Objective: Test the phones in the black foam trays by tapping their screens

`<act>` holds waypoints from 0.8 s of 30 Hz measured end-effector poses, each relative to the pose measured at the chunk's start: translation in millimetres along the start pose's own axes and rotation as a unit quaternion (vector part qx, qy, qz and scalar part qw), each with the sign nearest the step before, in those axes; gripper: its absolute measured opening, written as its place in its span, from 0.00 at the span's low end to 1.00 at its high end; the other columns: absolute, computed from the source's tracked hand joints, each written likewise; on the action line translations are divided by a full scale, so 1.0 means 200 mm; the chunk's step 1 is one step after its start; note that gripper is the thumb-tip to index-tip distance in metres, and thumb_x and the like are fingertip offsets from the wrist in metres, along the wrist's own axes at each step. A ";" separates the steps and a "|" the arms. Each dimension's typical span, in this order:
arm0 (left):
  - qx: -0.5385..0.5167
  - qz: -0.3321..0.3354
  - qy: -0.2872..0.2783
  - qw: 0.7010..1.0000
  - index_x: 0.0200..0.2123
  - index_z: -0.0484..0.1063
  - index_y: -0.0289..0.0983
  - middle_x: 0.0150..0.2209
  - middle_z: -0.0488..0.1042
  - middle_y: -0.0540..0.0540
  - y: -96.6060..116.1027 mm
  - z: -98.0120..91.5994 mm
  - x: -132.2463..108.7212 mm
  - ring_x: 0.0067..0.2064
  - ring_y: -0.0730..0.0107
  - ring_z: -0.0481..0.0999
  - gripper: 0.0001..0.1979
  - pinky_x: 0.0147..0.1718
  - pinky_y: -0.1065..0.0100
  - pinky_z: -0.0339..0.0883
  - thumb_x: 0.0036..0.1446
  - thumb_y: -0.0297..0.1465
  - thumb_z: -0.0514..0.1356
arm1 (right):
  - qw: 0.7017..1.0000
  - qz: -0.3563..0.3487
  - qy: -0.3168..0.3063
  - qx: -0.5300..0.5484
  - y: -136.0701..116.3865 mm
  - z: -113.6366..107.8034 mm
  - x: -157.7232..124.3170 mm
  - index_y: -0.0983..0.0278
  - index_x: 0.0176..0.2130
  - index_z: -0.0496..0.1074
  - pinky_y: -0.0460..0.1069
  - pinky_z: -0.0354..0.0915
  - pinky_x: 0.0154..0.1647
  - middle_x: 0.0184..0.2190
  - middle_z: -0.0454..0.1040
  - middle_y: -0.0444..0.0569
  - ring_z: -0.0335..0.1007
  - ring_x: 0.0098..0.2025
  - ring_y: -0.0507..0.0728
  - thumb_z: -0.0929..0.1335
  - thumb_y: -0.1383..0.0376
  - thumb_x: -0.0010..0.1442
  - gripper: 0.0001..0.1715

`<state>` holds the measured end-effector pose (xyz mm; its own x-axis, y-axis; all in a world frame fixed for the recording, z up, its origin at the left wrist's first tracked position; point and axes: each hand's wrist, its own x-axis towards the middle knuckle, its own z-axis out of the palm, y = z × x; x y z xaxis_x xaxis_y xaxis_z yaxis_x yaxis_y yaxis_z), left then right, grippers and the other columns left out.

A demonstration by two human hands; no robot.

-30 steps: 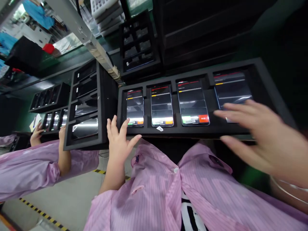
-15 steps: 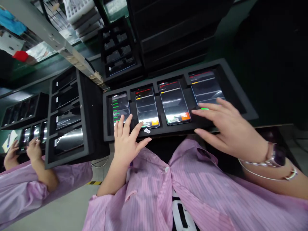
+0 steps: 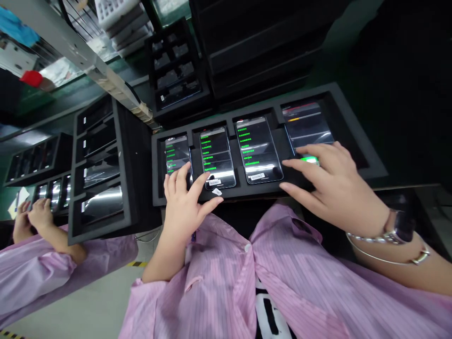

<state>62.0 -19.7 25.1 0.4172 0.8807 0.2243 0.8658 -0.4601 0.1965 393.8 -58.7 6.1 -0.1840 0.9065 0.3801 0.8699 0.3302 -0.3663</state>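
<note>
Four phones (image 3: 259, 149) lie in a row in the black tray (image 3: 243, 190), just beyond the hands, long axes running near to far and slightly slanted. The left hand (image 3: 181, 200), fingers loosely spread and gripping nothing, is nearest the leftmost phone (image 3: 175, 149), over its near end. The right hand (image 3: 328, 186), half open and likewise unladen, covers the near end of the rightmost phone (image 3: 306, 126); actual contact I cannot tell.
</note>
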 end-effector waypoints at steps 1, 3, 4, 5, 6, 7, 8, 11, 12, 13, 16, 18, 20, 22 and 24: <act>0.002 -0.006 -0.009 1.000 0.61 0.75 0.47 0.70 0.61 0.34 0.00 0.00 0.01 0.69 0.33 0.62 0.33 0.70 0.28 0.46 0.62 0.59 0.61 | 1.000 0.003 -0.013 -0.009 -0.01 0.01 0.01 0.58 0.57 0.74 0.81 0.57 0.68 0.60 0.70 0.61 0.68 0.63 0.75 0.66 0.49 0.70 0.23; 0.006 -0.018 -0.030 0.999 0.60 0.76 0.47 0.70 0.60 0.34 0.01 0.00 0.04 0.68 0.32 0.62 0.33 0.69 0.26 0.46 0.60 0.60 0.62 | 0.999 0.005 -0.034 -0.026 -0.03 0.04 0.04 0.59 0.55 0.75 0.83 0.56 0.65 0.60 0.68 0.63 0.66 0.63 0.78 0.64 0.46 0.70 0.26; 0.008 -0.022 -0.041 0.999 0.60 0.77 0.47 0.69 0.61 0.34 0.01 0.00 0.06 0.68 0.31 0.63 0.33 0.68 0.25 0.47 0.59 0.60 0.63 | 0.999 0.005 -0.039 -0.033 -0.03 0.05 0.05 0.60 0.55 0.76 0.85 0.56 0.64 0.60 0.68 0.64 0.65 0.63 0.80 0.64 0.45 0.70 0.27; 0.010 -0.025 -0.050 0.998 0.60 0.77 0.48 0.69 0.61 0.34 0.00 0.01 0.07 0.67 0.31 0.63 0.33 0.68 0.25 0.47 0.59 0.60 0.63 | 0.998 0.004 -0.044 -0.040 -0.02 0.06 0.07 0.61 0.55 0.76 0.86 0.55 0.63 0.60 0.68 0.65 0.64 0.63 0.81 0.64 0.44 0.70 0.29; 0.010 -0.026 -0.055 0.998 0.60 0.77 0.48 0.69 0.62 0.34 0.00 0.01 0.09 0.67 0.31 0.63 0.33 0.68 0.24 0.47 0.59 0.60 0.63 | 0.998 0.004 -0.046 -0.044 -0.02 0.06 0.08 0.61 0.54 0.77 0.88 0.54 0.61 0.60 0.68 0.66 0.64 0.62 0.82 0.64 0.43 0.69 0.29; 0.010 -0.027 -0.059 0.998 0.60 0.77 0.48 0.69 0.62 0.35 -0.01 0.02 0.11 0.67 0.31 0.63 0.33 0.68 0.24 0.46 0.59 0.60 0.63 | 0.998 0.006 -0.047 -0.046 -0.01 0.07 0.10 0.60 0.54 0.77 0.89 0.53 0.60 0.60 0.68 0.66 0.64 0.62 0.83 0.64 0.43 0.69 0.30; 0.009 -0.028 -0.060 0.998 0.60 0.77 0.48 0.69 0.63 0.35 -0.02 0.02 0.13 0.67 0.31 0.63 0.33 0.68 0.24 0.46 0.60 0.60 0.62 | 0.998 0.009 -0.048 -0.045 0.00 0.08 0.12 0.60 0.55 0.77 0.90 0.52 0.59 0.60 0.68 0.66 0.64 0.62 0.83 0.65 0.42 0.69 0.30; 0.006 -0.032 -0.061 0.998 0.59 0.77 0.49 0.70 0.63 0.37 -0.04 0.03 0.20 0.67 0.31 0.64 0.33 0.68 0.23 0.45 0.59 0.61 0.61 | 0.998 0.025 -0.050 -0.039 0.02 0.10 0.18 0.60 0.54 0.77 0.92 0.49 0.57 0.59 0.68 0.66 0.63 0.62 0.85 0.66 0.41 0.68 0.31; 0.005 -0.034 -0.062 0.998 0.59 0.78 0.49 0.70 0.63 0.37 -0.04 0.03 0.21 0.67 0.30 0.63 0.34 0.68 0.23 0.45 0.58 0.62 0.62 | 0.997 0.030 -0.049 -0.041 0.02 0.10 0.19 0.61 0.53 0.77 0.92 0.49 0.57 0.59 0.69 0.67 0.64 0.62 0.86 0.66 0.41 0.68 0.31; 0.003 -0.035 -0.062 0.997 0.59 0.78 0.49 0.71 0.62 0.37 -0.05 0.03 0.22 0.67 0.30 0.63 0.34 0.68 0.22 0.44 0.58 0.62 0.62 | 0.997 0.033 -0.050 -0.044 0.02 0.09 0.20 0.61 0.53 0.77 0.92 0.49 0.58 0.60 0.69 0.67 0.64 0.62 0.85 0.65 0.41 0.68 0.31; -0.013 -0.024 -0.040 0.999 0.60 0.77 0.50 0.72 0.60 0.38 -0.03 0.01 0.21 0.69 0.32 0.63 0.33 0.69 0.22 0.39 0.58 0.61 0.63 | 0.998 0.018 -0.042 -0.041 -0.03 0.07 0.19 0.63 0.56 0.75 0.89 0.50 0.62 0.62 0.67 0.68 0.64 0.65 0.83 0.64 0.43 0.70 0.31; -0.023 -0.017 -0.015 0.999 0.61 0.76 0.50 0.73 0.60 0.39 -0.02 -0.01 0.18 0.70 0.36 0.62 0.32 0.70 0.25 0.36 0.60 0.59 0.63 | 0.999 -0.012 -0.028 -0.018 -0.07 0.07 0.17 0.63 0.59 0.72 0.84 0.52 0.67 0.64 0.67 0.66 0.62 0.68 0.81 0.64 0.44 0.71 0.31; -0.024 -0.021 -0.005 0.999 0.61 0.75 0.49 0.73 0.60 0.39 -0.01 -0.02 0.15 0.72 0.39 0.60 0.31 0.72 0.28 0.35 0.62 0.57 0.63 | 0.999 -0.048 -0.014 0.006 -0.11 0.08 0.13 0.64 0.61 0.70 0.81 0.54 0.69 0.65 0.69 0.64 0.61 0.70 0.78 0.64 0.46 0.71 0.31; -0.020 -0.028 -0.007 0.999 0.61 0.75 0.47 0.72 0.61 0.38 0.00 -0.01 0.12 0.72 0.40 0.59 0.30 0.72 0.30 0.37 0.63 0.56 0.64 | 0.997 -0.081 -0.004 0.012 -0.13 0.11 0.10 0.65 0.62 0.68 0.79 0.55 0.70 0.64 0.71 0.62 0.63 0.69 0.76 0.65 0.47 0.72 0.31; -0.014 -0.029 0.002 0.999 0.60 0.76 0.45 0.71 0.64 0.38 0.00 0.02 0.10 0.72 0.40 0.60 0.28 0.72 0.32 0.39 0.64 0.54 0.63 | 0.994 -0.107 0.009 -0.005 -0.14 0.14 0.08 0.68 0.63 0.68 0.77 0.57 0.70 0.63 0.73 0.62 0.66 0.67 0.75 0.66 0.50 0.71 0.31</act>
<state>71.8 -0.9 26.1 0.3657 0.9055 0.2155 0.8805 -0.4116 0.2352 354.0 -46.0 -1.8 -0.3566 0.8110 0.4637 0.8163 0.5119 -0.2676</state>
